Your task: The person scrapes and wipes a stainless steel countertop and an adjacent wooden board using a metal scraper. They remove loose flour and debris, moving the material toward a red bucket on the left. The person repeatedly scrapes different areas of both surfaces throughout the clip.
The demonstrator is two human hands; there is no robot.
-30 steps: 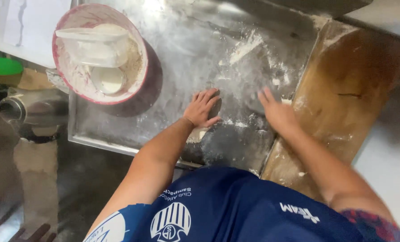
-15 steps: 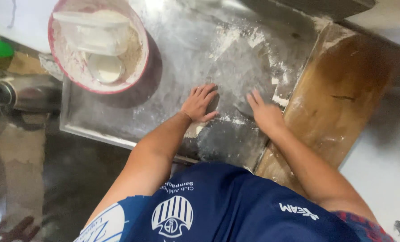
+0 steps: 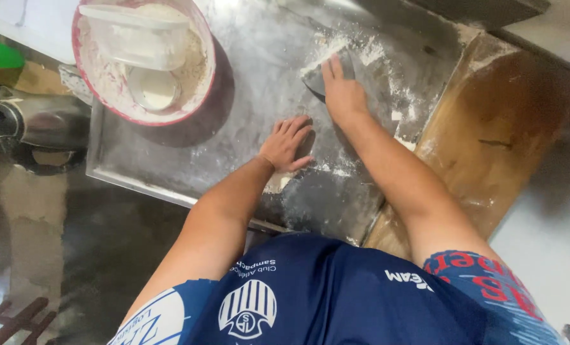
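My left hand [image 3: 286, 145] lies flat, fingers spread, on the flour-dusted metal tray [image 3: 246, 57] and holds nothing. My right hand [image 3: 343, 92] reaches farther out over the tray. Its fingers press on a dark flat scraper [image 3: 315, 78], which sits against a patch of loose white flour [image 3: 336, 46]. More flour is smeared near my left wrist and along the tray's right side.
A pink-rimmed bowl [image 3: 203, 96] at the tray's far left holds flour, a clear plastic tub [image 3: 138, 38] and a small white cup [image 3: 154, 89]. A wooden board [image 3: 489, 128] lies to the right. A metal pot [image 3: 36, 124] stands left of the tray.
My right hand moved with the scraper from the tray's right side, next to the board, out to the flour patch farther away. My left hand stayed flat in place.
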